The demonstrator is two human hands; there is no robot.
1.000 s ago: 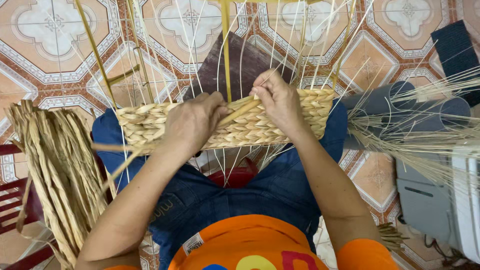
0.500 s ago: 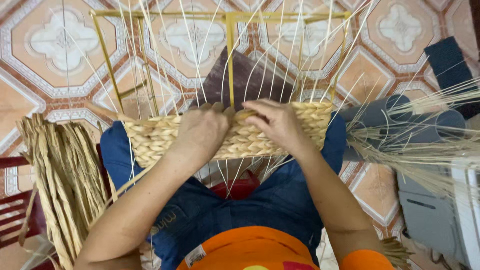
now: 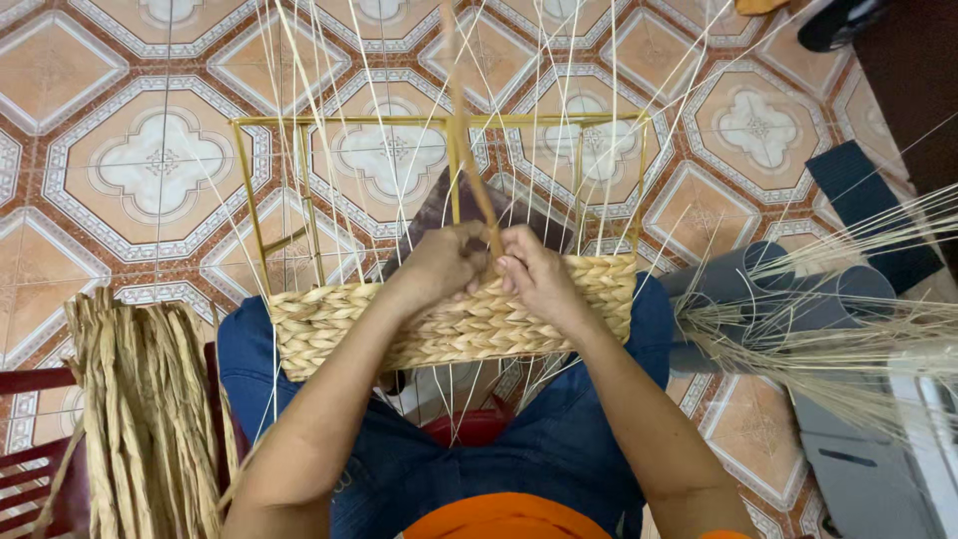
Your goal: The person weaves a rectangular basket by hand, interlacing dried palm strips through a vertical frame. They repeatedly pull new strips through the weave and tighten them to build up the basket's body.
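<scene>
A half-woven straw basket [image 3: 329,324] rests on my lap, built on a yellow wire frame [image 3: 349,121] with thin pale strands rising from it. At the top edge of the woven band, my left hand [image 3: 439,265] and my right hand [image 3: 534,274] meet. Both pinch one flat tan weaving strand [image 3: 469,150] that runs upward from my fingers, blurred. My forearms cross over the woven wall.
A bundle of dried straw strips [image 3: 145,419] lies on a red stool at the left. Loose thin fibres [image 3: 848,344] spread over grey tubes [image 3: 758,289] at the right. A grey box [image 3: 868,469] sits lower right. Patterned floor tiles surround everything.
My hands came together at the centre of the basket's top edge and pulled a strand upward. The view tilted, showing the whole wire frame.
</scene>
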